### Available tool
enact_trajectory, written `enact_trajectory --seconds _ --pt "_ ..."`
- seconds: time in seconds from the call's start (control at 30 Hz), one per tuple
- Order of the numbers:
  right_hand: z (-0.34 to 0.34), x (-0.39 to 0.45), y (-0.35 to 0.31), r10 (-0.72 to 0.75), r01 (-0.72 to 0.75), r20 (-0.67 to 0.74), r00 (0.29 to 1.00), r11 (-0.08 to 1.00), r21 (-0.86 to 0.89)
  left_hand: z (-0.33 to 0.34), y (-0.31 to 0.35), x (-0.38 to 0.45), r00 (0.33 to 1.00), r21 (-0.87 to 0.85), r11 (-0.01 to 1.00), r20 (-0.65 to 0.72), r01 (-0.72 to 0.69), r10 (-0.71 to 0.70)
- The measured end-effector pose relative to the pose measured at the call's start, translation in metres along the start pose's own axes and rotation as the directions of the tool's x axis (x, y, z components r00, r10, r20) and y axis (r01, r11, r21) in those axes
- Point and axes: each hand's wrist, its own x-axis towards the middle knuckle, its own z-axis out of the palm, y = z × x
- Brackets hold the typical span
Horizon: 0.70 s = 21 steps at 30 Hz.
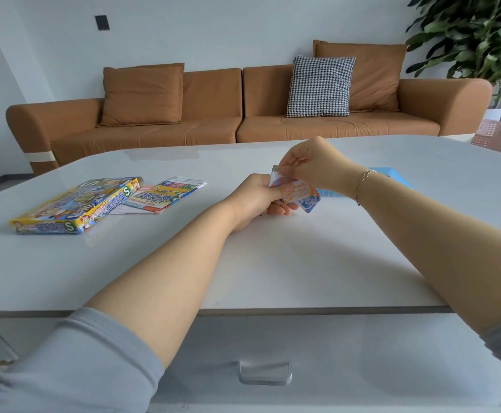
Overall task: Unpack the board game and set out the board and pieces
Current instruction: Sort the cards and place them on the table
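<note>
White table (pixel 273 263) holds the game box (pixel 73 205) far left of the hands. Left hand (pixel 258 198) grips a small card packet (pixel 298 193); right hand (pixel 308 163) pinches its top corner. Best to peel gently, packet low over table.

The yellow-and-blue box (pixel 75 205) lies flat well left of the hands, the folded board (pixel 161 194) just beside it, a small colourful card stack (pixel 298 193) held between both hands, and a blue sheet (pixel 398 177) behind the right wrist.
</note>
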Motion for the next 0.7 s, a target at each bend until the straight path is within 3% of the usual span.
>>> enact_trajectory --seconds 0.7 --pt "0.0005 0.0002 0.0005 -0.014 0.013 0.016 1.000 0.999 0.036 0.0007 0.0001 -0.0003 1.000 0.009 1.000 0.004 -0.008 0.008"
